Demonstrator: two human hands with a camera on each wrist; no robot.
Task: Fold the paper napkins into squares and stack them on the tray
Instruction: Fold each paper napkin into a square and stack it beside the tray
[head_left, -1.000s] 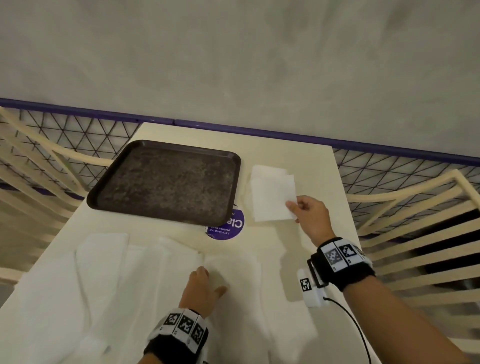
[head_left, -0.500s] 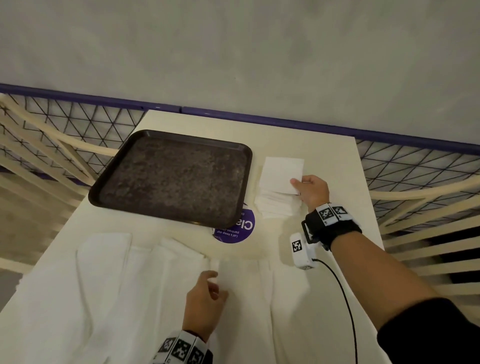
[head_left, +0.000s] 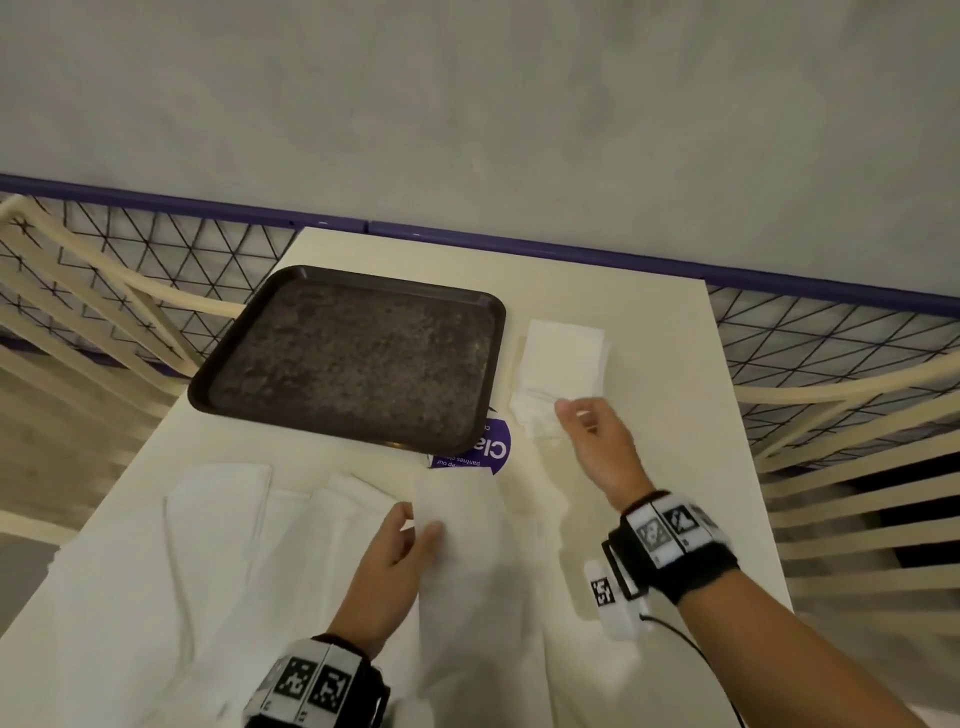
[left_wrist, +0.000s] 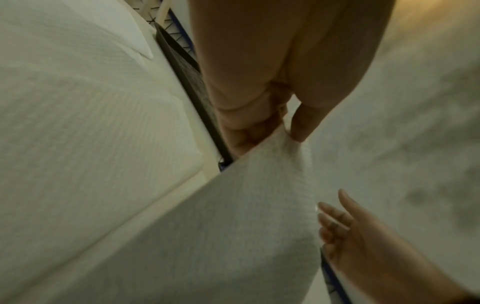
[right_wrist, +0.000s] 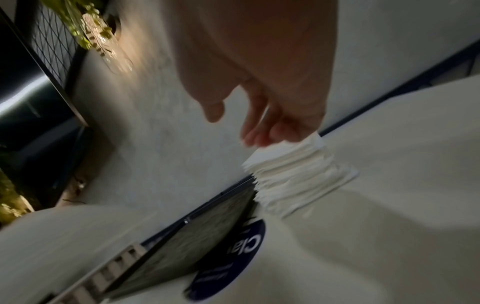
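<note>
The dark brown tray (head_left: 343, 358) lies bare at the table's far left. To its right stands a stack of folded white napkins (head_left: 563, 364), (right_wrist: 293, 172). My right hand (head_left: 576, 415), (right_wrist: 233, 125) hovers at the stack's near edge with relaxed fingers, holding nothing. My left hand (head_left: 418, 519), (left_wrist: 283, 133) pinches the far edge of an unfolded napkin (head_left: 457, 525), (left_wrist: 233, 216) between thumb and fingers. That napkin is one of several unfolded napkins (head_left: 218, 545) spread over the near table.
A round purple sticker (head_left: 488, 452) peeks out under the tray's near right corner. The cream table (head_left: 649, 322) ends at a purple rail and grey wall behind. Cream slatted chair backs (head_left: 857, 467) and wire mesh flank both sides.
My right hand laid a folded napkin on the stack, let go and drew back toward me. My left hand took hold of the unfolded napkin's edge.
</note>
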